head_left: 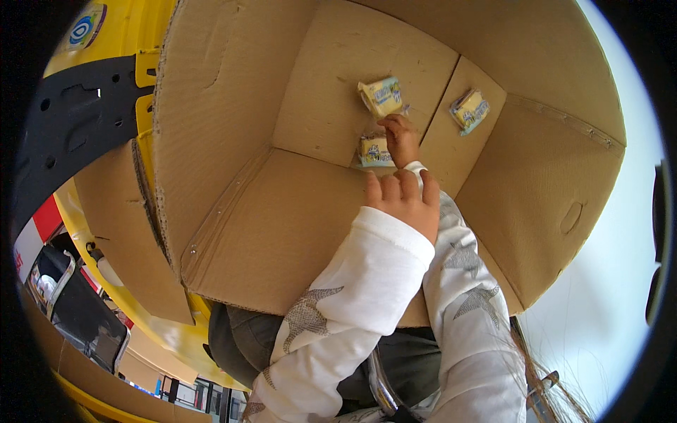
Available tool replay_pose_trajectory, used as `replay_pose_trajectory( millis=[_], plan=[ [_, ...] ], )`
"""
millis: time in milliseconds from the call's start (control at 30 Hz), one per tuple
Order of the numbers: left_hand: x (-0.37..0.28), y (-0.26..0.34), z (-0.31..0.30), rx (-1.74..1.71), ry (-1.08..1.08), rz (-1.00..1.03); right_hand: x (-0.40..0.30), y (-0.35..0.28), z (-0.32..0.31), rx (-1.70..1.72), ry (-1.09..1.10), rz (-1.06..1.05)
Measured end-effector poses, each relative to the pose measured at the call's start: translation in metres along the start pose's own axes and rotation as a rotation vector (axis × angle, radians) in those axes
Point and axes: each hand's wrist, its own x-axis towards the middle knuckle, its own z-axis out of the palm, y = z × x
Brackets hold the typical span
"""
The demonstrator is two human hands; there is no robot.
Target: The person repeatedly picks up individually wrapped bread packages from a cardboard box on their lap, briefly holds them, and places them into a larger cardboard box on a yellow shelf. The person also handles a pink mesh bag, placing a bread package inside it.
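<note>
A deep cardboard box (317, 232) lies before me, and both my hands reach into it. My right hand (401, 140) is deeper inside, its bent fingers between two small wrapped packets. The upper packet (383, 98), in yellow and pale blue wrapping, is just beyond its fingertips. The lower packet (376, 150) is partly hidden behind that hand. Whether the fingers pinch a wrapper, I cannot tell. Nearer to me, my left hand (407, 203) hovers with its fingers apart and nothing visible in them; its thumb is hidden. A third packet (469, 111) rests farther right on the box bottom.
A folded-out flap (132, 232) hangs on the box's left side. Beyond it are a yellow plastic container (119, 26) and a black perforated part (79, 108). A dark seat (248, 333) is below the box, and a white surface (592, 317) lies to the right.
</note>
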Motion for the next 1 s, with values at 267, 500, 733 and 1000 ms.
replay_pose_trajectory(
  millis=[267, 500, 733, 1000],
  plan=[
    [0.013, -0.035, -0.049, -1.248, 0.254, -0.276, 0.056, -0.100, -0.079, -0.123, 0.167, -0.223],
    [0.013, -0.065, -0.043, -1.851, 0.572, -0.917, 0.072, -0.170, -0.127, 0.656, 0.282, -0.316],
    [0.015, -0.058, -0.033, -2.006, 0.135, -0.846, 0.079, -0.168, -0.129, 1.999, -0.108, -0.268],
    [0.020, -0.065, -0.045, -1.852, 0.443, -0.556, 0.074, -0.156, -0.168, 1.690, -0.090, 0.355]
  ],
)
